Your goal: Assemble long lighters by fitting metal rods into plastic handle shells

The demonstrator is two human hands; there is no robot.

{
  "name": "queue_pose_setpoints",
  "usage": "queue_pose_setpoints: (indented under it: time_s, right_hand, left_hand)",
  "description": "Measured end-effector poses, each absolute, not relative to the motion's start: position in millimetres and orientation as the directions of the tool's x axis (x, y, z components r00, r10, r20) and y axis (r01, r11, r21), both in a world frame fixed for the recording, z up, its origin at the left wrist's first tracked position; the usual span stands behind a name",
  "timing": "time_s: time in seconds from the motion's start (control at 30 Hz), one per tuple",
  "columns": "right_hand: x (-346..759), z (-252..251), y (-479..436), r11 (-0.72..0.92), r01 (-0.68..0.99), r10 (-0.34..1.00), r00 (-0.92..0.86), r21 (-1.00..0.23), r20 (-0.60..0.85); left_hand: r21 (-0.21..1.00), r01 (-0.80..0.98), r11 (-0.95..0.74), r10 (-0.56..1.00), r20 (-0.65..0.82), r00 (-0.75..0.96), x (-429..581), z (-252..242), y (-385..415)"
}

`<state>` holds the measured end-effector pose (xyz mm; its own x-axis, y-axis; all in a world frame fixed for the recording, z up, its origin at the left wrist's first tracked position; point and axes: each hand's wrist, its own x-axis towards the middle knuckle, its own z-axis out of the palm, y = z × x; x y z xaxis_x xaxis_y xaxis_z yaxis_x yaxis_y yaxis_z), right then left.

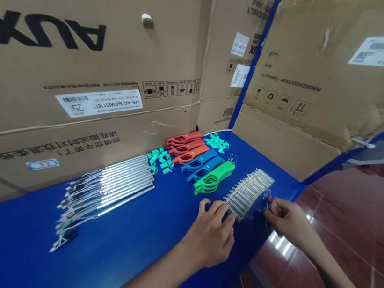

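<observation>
My left hand (211,233) is over the blue table at the near left end of a row of slim metallic parts (249,190). Its fingers are loosely bent and apart, the fingertips at the end piece; I see nothing gripped in it. At the table's right edge, my right hand (288,218) pinches a small thin part with a red section (267,199) and a clear-looking upper end. Its exact kind is too small to make out. Just behind the row lie green plastic handle shells (214,177), then blue ones (203,163), orange ones (191,154) and red ones (184,140).
Silvery rods with wires (126,183) lie side by side on the left of the blue table (130,265). Small teal caps (160,160) and teal clips (217,143) sit near the back. Cardboard walls (164,39) close off the back and right (284,146). Tiled floor (365,225) shows at right.
</observation>
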<state>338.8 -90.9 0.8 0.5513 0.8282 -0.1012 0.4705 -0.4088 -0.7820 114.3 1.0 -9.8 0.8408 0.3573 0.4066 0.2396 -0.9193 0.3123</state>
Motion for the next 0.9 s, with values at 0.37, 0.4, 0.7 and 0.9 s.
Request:
queue_pose_setpoints:
  time_s: [0.37,0.4,0.7,0.9]
  right_hand:
    - [353,-4,-84,-0.406,0.540,0.815,0.579,-0.737,-0.024]
    - [354,-4,-85,-0.406,0.542,0.815,0.579,-0.736,-0.024]
    - [359,-4,-84,-0.397,0.589,0.824,0.566,-0.703,0.009]
    - [360,-2,-78,-0.361,0.585,0.830,0.556,-0.726,0.035]
  left_hand:
    - [0.320,0.245,-0.915,0.365,0.401,0.840,114,-10,1]
    - [0.319,0.246,-0.915,0.366,0.402,0.839,114,-10,1]
    - [0.305,0.259,-0.916,0.370,0.398,0.839,114,-9,0]
    - [0.305,0.251,-0.919,0.363,0.403,0.840,114,-10,1]
